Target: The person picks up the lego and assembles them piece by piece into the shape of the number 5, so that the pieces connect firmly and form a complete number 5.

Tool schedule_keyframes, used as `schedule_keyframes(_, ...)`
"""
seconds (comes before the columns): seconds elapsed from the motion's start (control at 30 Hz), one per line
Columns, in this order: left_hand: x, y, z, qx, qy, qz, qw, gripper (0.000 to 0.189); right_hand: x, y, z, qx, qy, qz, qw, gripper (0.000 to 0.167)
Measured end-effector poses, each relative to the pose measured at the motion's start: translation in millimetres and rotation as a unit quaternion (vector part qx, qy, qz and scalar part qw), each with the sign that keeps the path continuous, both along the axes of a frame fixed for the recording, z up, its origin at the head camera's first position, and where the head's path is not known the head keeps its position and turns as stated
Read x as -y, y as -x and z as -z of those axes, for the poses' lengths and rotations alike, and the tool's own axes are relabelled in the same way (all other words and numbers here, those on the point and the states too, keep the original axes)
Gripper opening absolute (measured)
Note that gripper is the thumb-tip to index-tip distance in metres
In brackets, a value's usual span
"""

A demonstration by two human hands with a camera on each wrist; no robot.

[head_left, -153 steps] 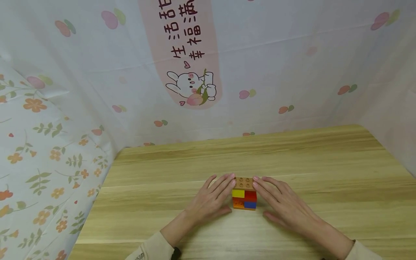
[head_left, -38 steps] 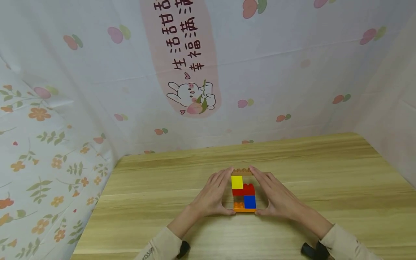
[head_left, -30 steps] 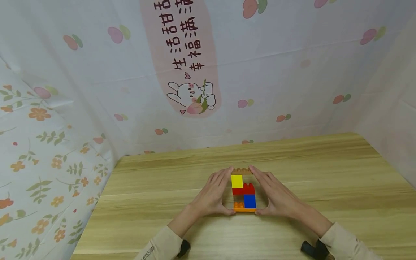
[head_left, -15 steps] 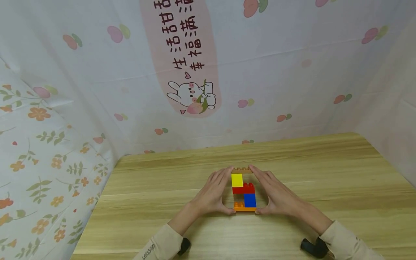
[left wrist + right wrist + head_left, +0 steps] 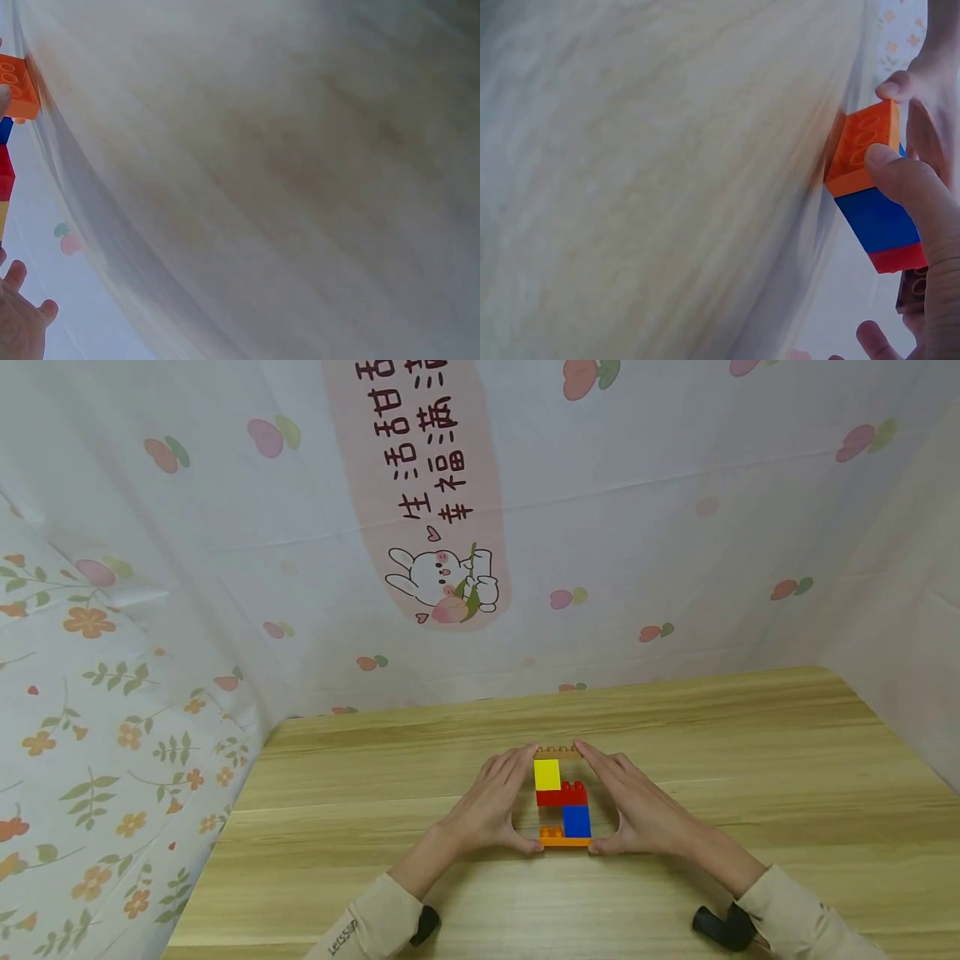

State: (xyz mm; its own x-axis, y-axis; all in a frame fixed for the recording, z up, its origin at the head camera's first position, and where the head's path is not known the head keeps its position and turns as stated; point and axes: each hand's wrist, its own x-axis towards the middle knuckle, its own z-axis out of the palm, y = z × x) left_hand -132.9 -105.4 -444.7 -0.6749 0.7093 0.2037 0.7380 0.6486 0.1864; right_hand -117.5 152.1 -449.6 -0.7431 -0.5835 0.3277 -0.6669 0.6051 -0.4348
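Observation:
A stack of building bricks stands between the two hands in the head view. Its top is a flat brown brick [image 5: 558,754], above a yellow brick [image 5: 547,775], a red brick [image 5: 558,797], a blue brick [image 5: 577,822] and an orange brick [image 5: 566,842]. The left hand [image 5: 483,814] grips the left side, fingertips at the brown brick, thumb at the orange one. Mirroring it, the right hand [image 5: 645,814] grips the right side. In the right wrist view, a thumb presses the hollow underside of the orange brick [image 5: 866,139].
The wood-grain table [image 5: 337,793] extends around the hands. Behind it hangs a white printed curtain [image 5: 637,510], with a floral one [image 5: 112,760] at the left. Black straps [image 5: 723,928] show near the sleeves.
Earlier the fingers lay at the brown brick with the thumbs apart from the stack. Now both thumbs are on the orange brick, and the stack is tipped back, showing its side.

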Motion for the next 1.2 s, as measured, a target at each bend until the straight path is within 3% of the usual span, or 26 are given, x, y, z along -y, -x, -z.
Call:
schedule_keyframes(0.4, 1.5, 3.2, 1.9, -0.007, 0.002, 0.005, 1.0000, 0.127, 0.4, 1.8, -0.7, 0.017, 0.004, -0.001, 0.9998, 0.124)
schedule_keyframes(0.77, 1.2, 2.9, -0.9, 0.026, 0.015, -0.010, 0.9995, 0.126, 1.0, 3.3, -1.9, 0.057, 0.009, 0.002, 0.9983, 0.125)
schedule_keyframes(1.0, 1.3, 4.9, -2.1, 0.058, 0.004, -0.008, 0.9983, 0.124, 1.1, 4.7, -0.8, 0.074, 0.016, -0.003, 0.9971, 0.124)
schedule_keyframes(1.2, 0.8, 8.0, -0.3, 0.063, -0.004, -0.006, 0.9980, 0.123, -0.3, 7.9, -2.6, 0.109, 0.025, -0.013, 0.9937, 0.123)
